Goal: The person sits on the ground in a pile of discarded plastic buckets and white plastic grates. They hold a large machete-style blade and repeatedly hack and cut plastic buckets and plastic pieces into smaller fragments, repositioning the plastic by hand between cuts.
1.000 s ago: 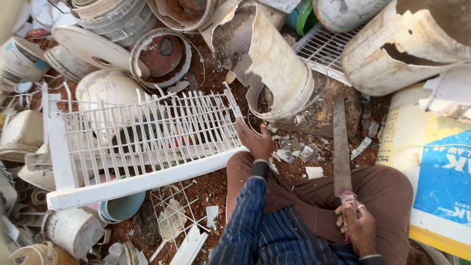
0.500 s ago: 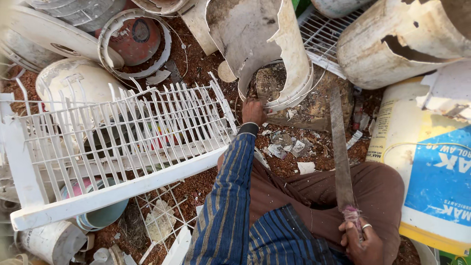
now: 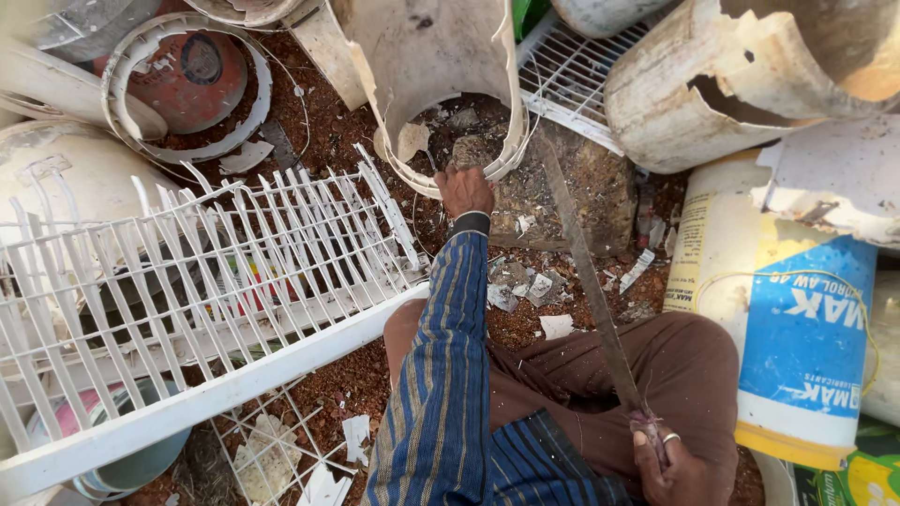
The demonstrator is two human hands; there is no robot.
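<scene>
This is an outdoor scrapyard for plastic waste. Cracked white buckets (image 3: 722, 84) and a split white drum (image 3: 441, 66) lie heaped on bare reddish ground (image 3: 328, 131) strewn with plastic chips, among white wire racks (image 3: 216, 281) and a blue-and-yellow oil container (image 3: 797, 319).

Broken bucket (image 3: 441, 56): matt, off-white plastic, grimy, jagged cracked rim, gripped by left hand (image 3: 466, 190). Blade (image 3: 586, 272) in right hand (image 3: 670, 468): dull grey metal, rough and pitted, handle wrapped in cloth. Rack (image 3: 197, 281): white coated wire and plastic frame, dusty. Drum (image 3: 797, 309): smooth plastic, glossy blue and yellow label. Sleeve (image 3: 450, 375): striped woven cloth. Trousers (image 3: 675, 375): matt brown cloth. Ground (image 3: 328, 384): rough reddish dirt with plastic chips.
</scene>
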